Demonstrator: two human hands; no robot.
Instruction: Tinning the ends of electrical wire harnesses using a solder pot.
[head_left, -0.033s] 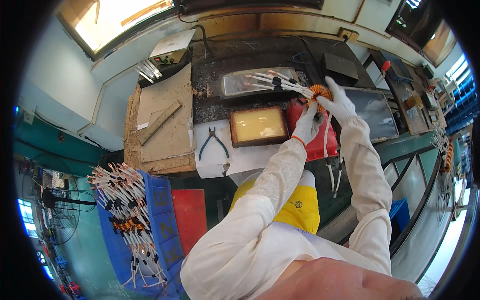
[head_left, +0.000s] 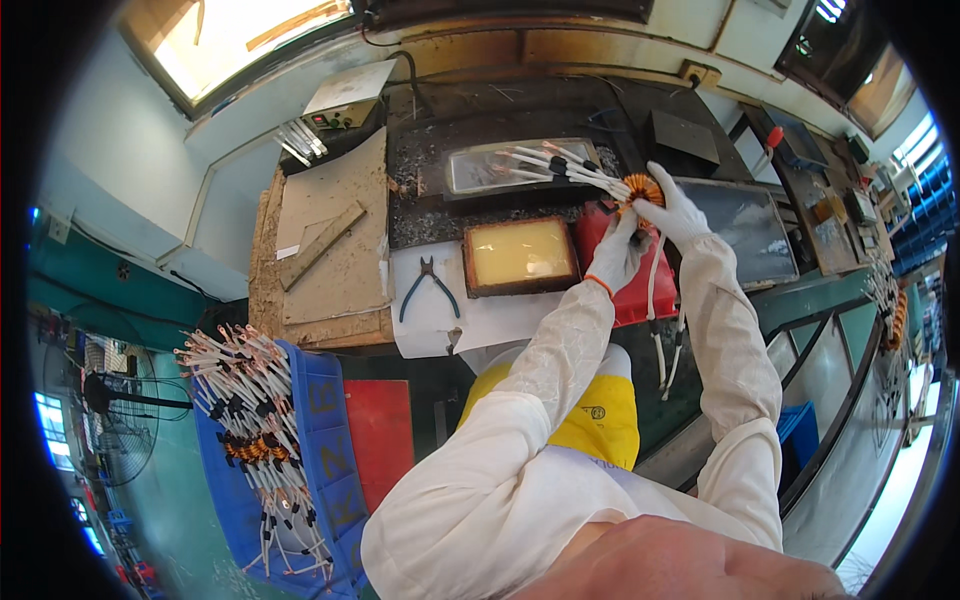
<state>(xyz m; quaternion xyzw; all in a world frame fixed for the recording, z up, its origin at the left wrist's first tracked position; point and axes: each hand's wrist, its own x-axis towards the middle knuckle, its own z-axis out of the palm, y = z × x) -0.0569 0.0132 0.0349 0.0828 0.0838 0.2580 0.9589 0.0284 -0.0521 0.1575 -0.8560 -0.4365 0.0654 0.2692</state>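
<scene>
Above the red box (head_left: 640, 292), both my gloved hands hold a toroidal coil (head_left: 645, 187) wound in copper-orange wire. My left hand (head_left: 618, 255) pinches it from the near side, fingers closed. Around its right side, my right hand (head_left: 684, 212) has its thumb on the front and its fingers behind. White-sleeved leads (head_left: 585, 172) with black bands and bare copper ends stretch left from the coil, over a glass-topped tray (head_left: 470, 178). More white leads (head_left: 654, 285) hang down between my forearms. The coil's underside is hidden by my gloves.
A framed pan (head_left: 520, 286) of yellowish material sits left of the red box, beside cutting pliers (head_left: 428, 290) on white paper. Lower left, a blue crate (head_left: 325, 420) holds several similar coils. A dark-framed panel (head_left: 735, 225) lies right of my hands; a small control box (head_left: 340, 115) stands at the back left.
</scene>
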